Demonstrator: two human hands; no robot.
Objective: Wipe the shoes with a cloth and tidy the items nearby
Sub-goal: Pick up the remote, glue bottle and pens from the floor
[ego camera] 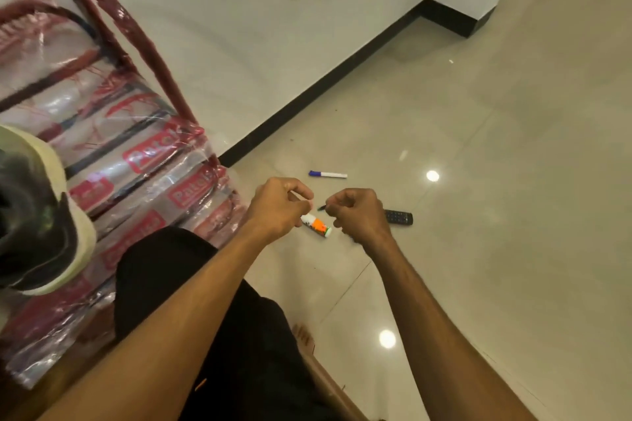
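reference point: the orange-and-white tube (318, 225), lying on its side on the tiled floor (478, 249). all positions below are given from it.

your left hand (278, 205) hangs just above and to the left of the tube, covering its left end. the fingers are curled, and thumb and forefinger pinch a thin pale piece (297, 196). most of that piece is hidden, so you cannot tell what it is. your right hand (359, 215) is just right of the tube, fingers curled, pinching a thin dark piece (321, 207) whose tip points toward the left hand. the two hands are near each other but apart.

beyond the tube, nearer the wall, lies a white marker (327, 175) with a blue cap. right of the tube, partly behind the right hand, lies a black remote control (399, 217). well to the left of the tube, a black-and-cream shoe (37, 215) rests on a red chair (136, 161) wrapped in clear plastic. a bare foot (302, 338) stands on the floor below the tube.
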